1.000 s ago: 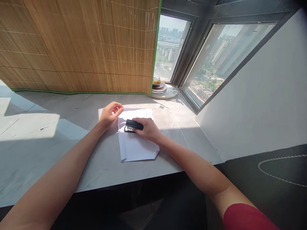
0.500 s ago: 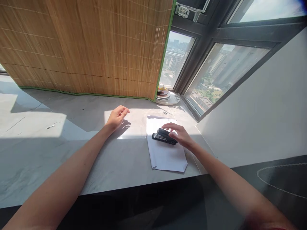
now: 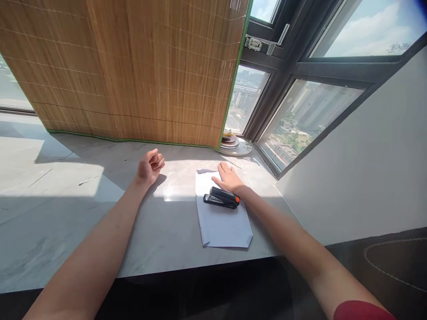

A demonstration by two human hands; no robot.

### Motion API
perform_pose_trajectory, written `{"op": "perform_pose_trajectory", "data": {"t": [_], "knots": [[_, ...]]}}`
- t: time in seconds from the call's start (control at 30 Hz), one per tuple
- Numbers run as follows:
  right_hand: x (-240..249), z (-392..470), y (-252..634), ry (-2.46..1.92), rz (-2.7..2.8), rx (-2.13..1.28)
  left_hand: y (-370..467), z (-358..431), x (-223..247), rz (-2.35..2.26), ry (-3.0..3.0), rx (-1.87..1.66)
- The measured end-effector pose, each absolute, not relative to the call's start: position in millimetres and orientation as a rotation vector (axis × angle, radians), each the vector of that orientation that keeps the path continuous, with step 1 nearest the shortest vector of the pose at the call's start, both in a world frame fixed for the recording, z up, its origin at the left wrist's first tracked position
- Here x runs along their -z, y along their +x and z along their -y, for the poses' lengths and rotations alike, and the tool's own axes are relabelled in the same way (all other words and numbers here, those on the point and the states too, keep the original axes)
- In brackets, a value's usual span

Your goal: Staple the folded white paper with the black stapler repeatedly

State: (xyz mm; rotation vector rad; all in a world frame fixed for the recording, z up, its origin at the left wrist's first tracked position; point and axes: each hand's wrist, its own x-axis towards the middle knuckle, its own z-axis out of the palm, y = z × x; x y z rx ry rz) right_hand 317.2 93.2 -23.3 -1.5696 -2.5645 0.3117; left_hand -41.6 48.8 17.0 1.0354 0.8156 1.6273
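My right hand (image 3: pixel 228 177) reaches over the far part of a white paper stack or envelope (image 3: pixel 225 229), its fingers spread and its fingertips at the far edge. Something small and dark shows by those fingertips, too small to make out. Just nearer than this hand, a black stapler (image 3: pixel 221 198) with an orange part at its right end lies on the paper. The hand does not grip it. Left of the paper, my left hand (image 3: pixel 151 167) rests on the pale marble-look sill (image 3: pixel 160 240) with its fingers curled into a loose fist. Nothing shows in it.
A bamboo blind (image 3: pixel 133 75) with a green border hangs along the far side. Stacked plates (image 3: pixel 238 148) stand in the window corner. On the right are the dark window frame (image 3: pixel 282 73) and a white wall (image 3: pixel 350 169). Small scraps (image 3: pixel 83 182) lie at left.
My right hand has left the stapler and moved forward to the paper's far edge. My left hand has drawn leftward and curled up. Stapler and paper sit slightly further left.
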Motion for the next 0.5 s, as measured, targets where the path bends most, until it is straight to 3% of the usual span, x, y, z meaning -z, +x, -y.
{"op": "perform_pose_trajectory", "data": {"t": [0.3, 0.5], "knots": [[19, -78, 150, -1.227, 2.627, -0.487, -91, -33, -23, -0.786, 1.137, -1.728], [8, -67, 126, -0.975, 2.624, -0.302, -93, -30, -23, -0.926, 1.26, -1.721]]}}
